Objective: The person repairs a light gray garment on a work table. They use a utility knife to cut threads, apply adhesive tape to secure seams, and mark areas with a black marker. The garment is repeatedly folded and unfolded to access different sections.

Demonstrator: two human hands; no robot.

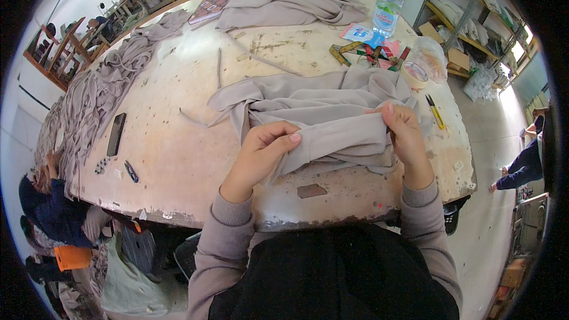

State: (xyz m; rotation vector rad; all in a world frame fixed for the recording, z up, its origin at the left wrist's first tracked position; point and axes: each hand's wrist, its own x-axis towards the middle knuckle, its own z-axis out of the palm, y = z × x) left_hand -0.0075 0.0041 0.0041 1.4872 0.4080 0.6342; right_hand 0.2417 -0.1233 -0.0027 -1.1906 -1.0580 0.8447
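A grey-beige fabric garment [332,104] lies bunched on the table in front of me. Its near edge forms a flat folded band [344,136], stretched between my hands. My left hand [264,151] pinches the band's left end between thumb and fingers. At the opposite end, my right hand [406,133] grips the upper corner, thumb on top. Thin fabric ties trail from the garment toward the left and the back. Yellow thread snips [435,111] lie just right of my right hand.
Around the worn table [172,172] are a fabric pile [290,3] at the back, more cloth [101,92] along the left, a phone [117,134], small dark snips [131,172], a tape roll [414,74] and a water bottle [388,9]. People work at far left and right.
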